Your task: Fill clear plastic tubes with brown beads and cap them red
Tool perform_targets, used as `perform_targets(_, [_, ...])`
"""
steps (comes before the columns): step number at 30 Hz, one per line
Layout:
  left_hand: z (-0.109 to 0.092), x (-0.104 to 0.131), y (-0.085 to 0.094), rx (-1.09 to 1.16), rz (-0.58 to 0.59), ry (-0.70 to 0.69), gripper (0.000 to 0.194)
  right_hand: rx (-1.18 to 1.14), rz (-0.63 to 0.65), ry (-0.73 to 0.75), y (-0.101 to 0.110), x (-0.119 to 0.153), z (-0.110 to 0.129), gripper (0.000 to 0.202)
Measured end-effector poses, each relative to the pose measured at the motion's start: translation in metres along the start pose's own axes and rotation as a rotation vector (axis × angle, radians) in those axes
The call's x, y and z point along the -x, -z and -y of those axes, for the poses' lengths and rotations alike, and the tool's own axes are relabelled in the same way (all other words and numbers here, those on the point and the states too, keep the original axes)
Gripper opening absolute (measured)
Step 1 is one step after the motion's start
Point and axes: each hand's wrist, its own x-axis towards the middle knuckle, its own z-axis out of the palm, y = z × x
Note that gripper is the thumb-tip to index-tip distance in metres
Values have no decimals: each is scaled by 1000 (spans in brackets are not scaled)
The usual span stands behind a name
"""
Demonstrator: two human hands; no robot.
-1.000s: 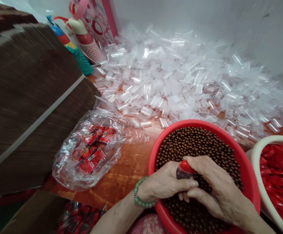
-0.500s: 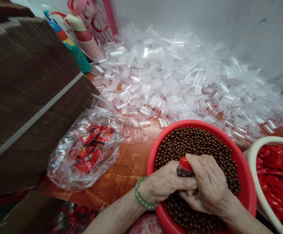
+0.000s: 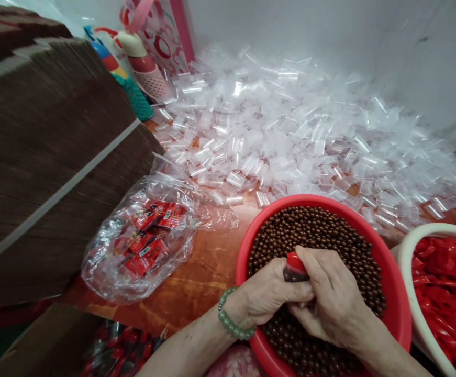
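Observation:
Over a red basin point(image 3: 398, 293) full of round brown balls point(image 3: 314, 228), my two hands meet around one small clear container point(image 3: 292, 275) with a red cap point(image 3: 293, 258). My left hand point(image 3: 265, 293), with a green bead bracelet point(image 3: 228, 322) at its wrist, is wrapped round the container. Dark contents show through its wall. My right hand point(image 3: 332, 298) is closed against the other side, thumb and finger at the cap. The container's lower part is hidden by my fingers.
Behind the basin spreads a heap of clear plastic tubes point(image 3: 259, 120). A white tub point(image 3: 406, 262) of red plastic pieces stands at right. At left are a clear bag point(image 3: 106, 262) with red packets, a strapped brown stack point(image 3: 55, 131) and bottles point(image 3: 149, 73). Red-capped containers point(image 3: 121, 348) lie lower left.
The view has shifted slightly. Both hands stay over the basin, closed round the same container, with only a slight change in the right hand's position against it.

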Motion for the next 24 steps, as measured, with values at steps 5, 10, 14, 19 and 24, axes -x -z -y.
perform_targets(5, [-3,0,-4,-34,-82,43,24,12,55,-1,1,-2,4,70])
perform_targets(10, [1,0,-4,-47,-59,67,26,-68,-11,-27,1,-1,6,67])
perform_targets(14, [5,0,-2,-23,-42,61,27,-71,-31,11,-1,1,7,67])
perform_targets(19, [5,2,-2,-87,-32,-34,27,-26,4,49,-3,-1,12,63])
perform_targets(24, [-10,48,6,-355,-169,-216,27,-58,124,45,7,0,16,61])
